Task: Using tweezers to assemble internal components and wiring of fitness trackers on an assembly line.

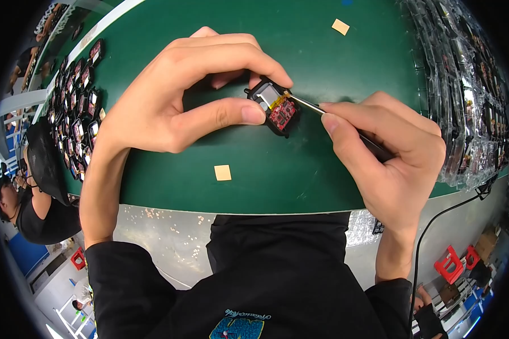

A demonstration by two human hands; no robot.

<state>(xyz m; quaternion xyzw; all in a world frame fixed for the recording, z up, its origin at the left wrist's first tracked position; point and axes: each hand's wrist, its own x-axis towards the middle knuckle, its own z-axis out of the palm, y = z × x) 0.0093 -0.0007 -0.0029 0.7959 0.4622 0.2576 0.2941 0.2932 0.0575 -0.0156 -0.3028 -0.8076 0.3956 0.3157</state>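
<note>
Between the thumb and fingers of my left hand (192,90) is a small black device housing (278,127), opened up. Inside it lie a red circuit board (283,114), a silver-grey battery-like block (267,95) and a strip of yellow tape (278,101). My right hand (390,147) grips slim metal tweezers or a similar pointed tool (306,105), dark at the handle end. Its tip touches the housing's upper right edge, by the yellow tape. Whether the tip pinches anything is too small to tell.
Small cream paper squares (223,173) lie on the green table (254,181). Many similar housings (76,121) crowd the left side. Clear plastic trays (469,113) are stacked at the right, with a black cable (435,226) below them. A person (34,203) sits at far left.
</note>
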